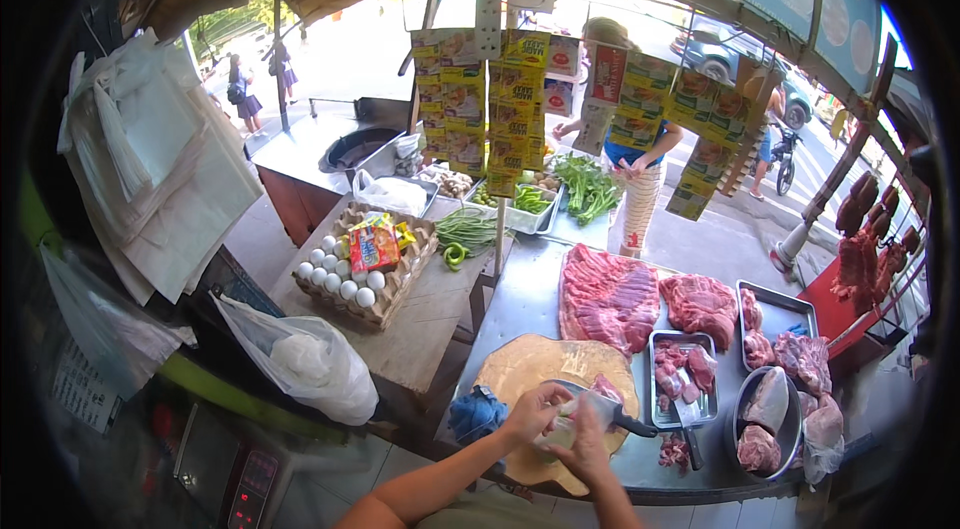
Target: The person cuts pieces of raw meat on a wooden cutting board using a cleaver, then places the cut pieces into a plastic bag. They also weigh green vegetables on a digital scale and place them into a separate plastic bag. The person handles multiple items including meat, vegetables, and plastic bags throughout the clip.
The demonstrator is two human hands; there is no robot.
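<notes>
L hand (537,413) & R hand (584,441) both bare, fingers slim, a bit blurred, nail detail too small to tell. L forearm (440,482) & R forearm (612,503) likewise bare down to the view's lower edge. Btwn them, approx. olive cloth (492,511), plain where visible, cut unclear.

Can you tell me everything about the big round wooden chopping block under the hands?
The round, pale-tan wooden chopping block looks thick, like a slice of tree trunk, with an uneven rim and darker marks on top. It lies flat on the shiny grey metal counter. A black-handled knife and some pink raw meat rest on it. A crumpled blue bundle sits by its left rim. The person's left hand and right hand hide part of it.
</notes>
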